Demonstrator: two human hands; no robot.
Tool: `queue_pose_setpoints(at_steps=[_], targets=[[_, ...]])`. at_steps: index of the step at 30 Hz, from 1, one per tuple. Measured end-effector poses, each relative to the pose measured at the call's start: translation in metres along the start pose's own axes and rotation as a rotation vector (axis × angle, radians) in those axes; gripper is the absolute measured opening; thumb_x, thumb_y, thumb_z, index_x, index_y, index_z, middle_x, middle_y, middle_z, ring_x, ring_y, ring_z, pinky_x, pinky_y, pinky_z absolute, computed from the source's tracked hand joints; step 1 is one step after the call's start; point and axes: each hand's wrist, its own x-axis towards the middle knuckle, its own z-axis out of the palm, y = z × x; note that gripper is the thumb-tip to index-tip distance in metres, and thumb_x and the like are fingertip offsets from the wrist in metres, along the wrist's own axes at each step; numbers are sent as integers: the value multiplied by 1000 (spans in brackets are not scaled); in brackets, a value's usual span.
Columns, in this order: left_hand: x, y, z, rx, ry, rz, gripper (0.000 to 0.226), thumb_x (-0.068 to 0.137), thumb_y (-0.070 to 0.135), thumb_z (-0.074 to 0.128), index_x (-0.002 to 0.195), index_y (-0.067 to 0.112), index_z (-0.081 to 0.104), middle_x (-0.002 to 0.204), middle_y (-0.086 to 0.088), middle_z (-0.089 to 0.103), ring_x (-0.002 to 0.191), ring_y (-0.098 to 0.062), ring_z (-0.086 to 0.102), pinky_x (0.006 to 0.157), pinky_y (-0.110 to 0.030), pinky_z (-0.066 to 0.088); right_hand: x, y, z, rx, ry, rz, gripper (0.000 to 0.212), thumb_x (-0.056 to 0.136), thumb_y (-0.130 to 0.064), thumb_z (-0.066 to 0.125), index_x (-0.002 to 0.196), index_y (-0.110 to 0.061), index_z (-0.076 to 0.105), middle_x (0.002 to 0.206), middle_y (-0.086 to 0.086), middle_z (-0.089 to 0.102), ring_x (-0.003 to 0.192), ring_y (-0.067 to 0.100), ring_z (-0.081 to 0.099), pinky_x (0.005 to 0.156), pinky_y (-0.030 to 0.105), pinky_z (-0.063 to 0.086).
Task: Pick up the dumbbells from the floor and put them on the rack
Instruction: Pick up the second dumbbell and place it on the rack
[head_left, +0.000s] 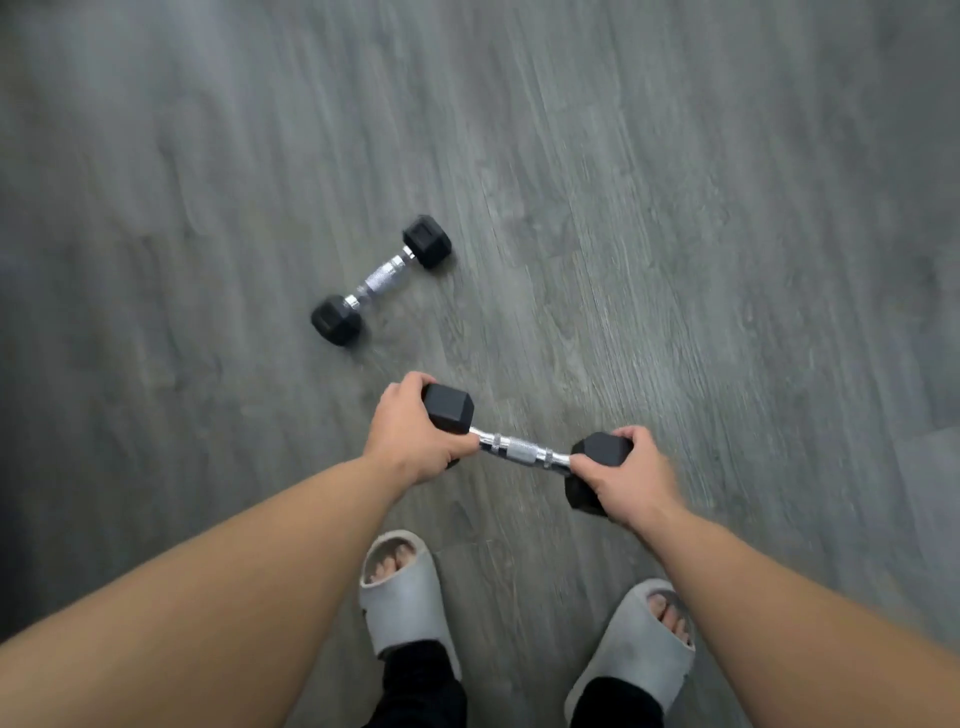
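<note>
A black hex-headed dumbbell with a knurled chrome handle (524, 451) was held between both hands above the grey wood-grain plank floor (675, 234). The left hand (410, 434) was wrapped around the dumbbell's left head, fingers curled over its far face and thumb near the start of the handle. The right hand (626, 475) gripped the right head the same way, covering most of its outer side. The chrome handle ran bare between the two hands, tilted so the left end sat farther from the person than the right.

A second black hex dumbbell with a chrome handle (382, 280) lay on the floor, well apart from the held one and beyond the left hand, angled diagonally with nothing touching it.

Below the forearms, two feet in pale grey open-toed slide sandals (405, 597) stood on the floor, with dark trouser hems at the ankles. No container showed anywhere in the view.
</note>
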Motion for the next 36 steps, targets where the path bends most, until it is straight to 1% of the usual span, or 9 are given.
queue_pose_setpoints(at_steps=[3,8,12,18,23,26,29,33,36], targets=[[-36,24,-70,23,54,17,71,44,42,86,107,33,55,102,8,49,87,-11,57,62,-36,61,-60,-46,-11,50,-19,-32,58,66,-40,86,110,-26,52,108,6,64,78,10,59,51,26,41],[-112,59,-198,10,154,28,69,46,40,85,106,32,52,105,7,49,86,-10,57,58,-26,53,-164,-140,-36,67,-62,-142,62,66,-39,88,112,-26,49,115,9,57,88,22,62,61,32,47],[-183,84,-304,-2,259,20,67,49,38,86,104,31,50,103,7,46,84,-14,57,59,-35,58,-252,-219,-55,56,-103,-255,62,66,-39,88,112,-27,49,119,8,56,87,19,61,60,30,47],[-282,109,-465,4,417,81,70,50,38,86,110,30,50,107,4,47,87,-17,58,64,-38,60,-393,-327,-66,104,-129,-421,71,62,-40,88,119,-24,49,120,9,53,94,24,62,77,43,60],[-357,119,-575,-24,555,135,73,44,46,83,108,34,50,105,8,47,84,-15,60,64,-39,61,-497,-406,-75,119,-145,-562,81,48,-53,81,116,-25,49,118,8,57,96,27,64,74,47,62],[-406,116,-625,-57,662,171,74,45,49,83,108,35,48,105,9,45,86,-10,56,59,-32,58,-558,-446,-82,133,-160,-685,80,46,-53,84,112,-24,49,117,9,57,95,27,65,76,49,62],[-452,111,-663,-100,754,189,76,49,49,86,113,34,48,113,7,46,89,-10,54,59,-18,43,-609,-479,-87,124,-167,-797,79,49,-51,89,112,-24,49,118,10,56,97,29,64,78,53,62],[-511,98,-700,-117,896,151,85,53,46,91,124,27,50,117,2,48,99,-18,55,81,-31,48,-667,-505,-76,124,-209,-891,80,45,-50,88,111,-25,50,117,9,56,97,28,64,78,53,62],[-557,79,-719,-145,974,86,96,51,46,92,132,21,48,122,2,51,104,-18,54,88,-33,49,-705,-509,-56,124,-284,-903,77,45,-49,87,110,-27,51,115,8,60,94,26,66,70,48,64]])
